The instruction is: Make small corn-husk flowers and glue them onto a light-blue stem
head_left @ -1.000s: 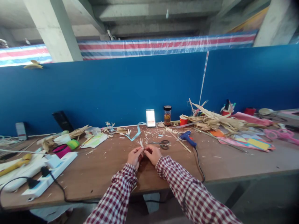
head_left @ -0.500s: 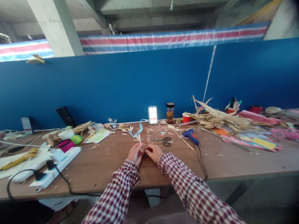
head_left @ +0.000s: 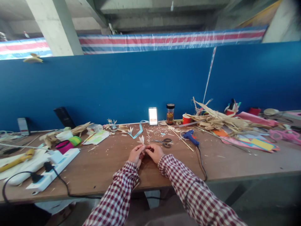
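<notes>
Now the small pale leaf flower (head_left: 141,139) stands with its pointed petals fanned upward above the fingertips, whereas half a second ago it showed as a narrower, single upright sliver, so the piece seems to have been turned or spread between the fingers. Both hands meet at its base: the left hand (head_left: 136,155) pinches it from one side and the right hand (head_left: 154,153) closes on it from the other, fingertips touching, low over the desk (head_left: 105,169). That reads as fine shaping of the flower's stem end, though the exact finger action is too small to tell.

Against the picture a second ago, the hands sit in much the same place, just in front of the scissors (head_left: 164,142) and to the left of the blue glue gun (head_left: 190,137); the camera has tipped slightly. Nothing else has shifted: the light blue ribbon (head_left: 137,131) lies behind the hands, the heap of dried husks (head_left: 216,121) stays at the right, and the white power strip (head_left: 50,171) at the left.
</notes>
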Demonstrator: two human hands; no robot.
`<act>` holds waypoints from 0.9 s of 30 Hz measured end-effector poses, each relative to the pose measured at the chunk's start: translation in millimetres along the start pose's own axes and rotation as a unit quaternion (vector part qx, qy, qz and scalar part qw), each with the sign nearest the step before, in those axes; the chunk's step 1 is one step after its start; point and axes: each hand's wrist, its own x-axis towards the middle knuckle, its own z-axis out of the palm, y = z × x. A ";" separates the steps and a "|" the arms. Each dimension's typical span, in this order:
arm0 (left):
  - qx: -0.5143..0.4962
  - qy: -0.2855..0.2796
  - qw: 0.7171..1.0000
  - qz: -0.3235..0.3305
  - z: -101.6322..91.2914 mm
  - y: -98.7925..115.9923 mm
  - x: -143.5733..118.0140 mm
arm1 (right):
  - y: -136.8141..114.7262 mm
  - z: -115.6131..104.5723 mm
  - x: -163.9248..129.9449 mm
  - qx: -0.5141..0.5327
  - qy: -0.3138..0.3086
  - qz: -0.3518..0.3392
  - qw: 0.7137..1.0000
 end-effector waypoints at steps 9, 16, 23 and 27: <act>0.050 -0.018 0.999 0.011 4.2 -1.6 -4.5 | -2.1 -1.3 0.9 0.025 0.000 0.010 1.000; 0.077 -0.028 0.996 0.014 6.3 -0.2 -7.9 | -3.4 -3.4 1.0 0.053 -0.012 0.025 0.998; 0.080 -0.033 0.996 0.016 4.6 0.0 -7.3 | -2.9 -1.2 0.7 0.072 -0.018 0.033 0.997; 0.077 -0.025 0.996 0.020 5.3 2.3 -8.4 | -2.5 -2.5 0.3 0.081 0.007 0.040 0.996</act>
